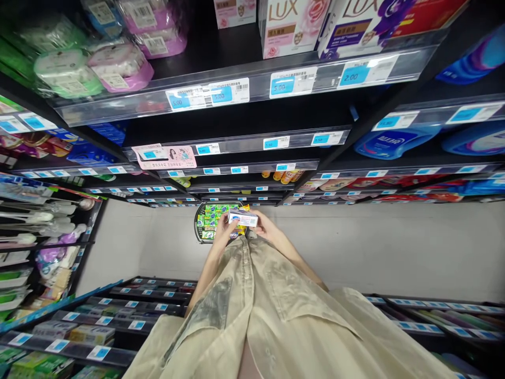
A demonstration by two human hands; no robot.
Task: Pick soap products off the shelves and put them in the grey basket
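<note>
A small white box (pixel 243 218) with blue and purple print is held between both my hands at waist height. My left hand (pixel 224 229) grips its left end, with the thumb across the front. Closed on its right end is my right hand (pixel 263 225), fingers partly behind the box. Below, on the floor, stands a black basket (pixel 196 226) with several green packets (pixel 210 216) in rows. Something yellow (pixel 241 229) shows just under the box, partly hidden by it and my hands.
Ahead rise black shelves with price-tagged edges (pixel 236 142); LUX boxes (pixel 294 26) and wrapped soap cases (pixel 118 68) sit on top. Blue bottles (pixel 381 142) stand at right. Hanging goods (pixel 59 247) are at left, more shelves (pixel 104 318) behind me. Grey floor (pixel 355 242) runs right.
</note>
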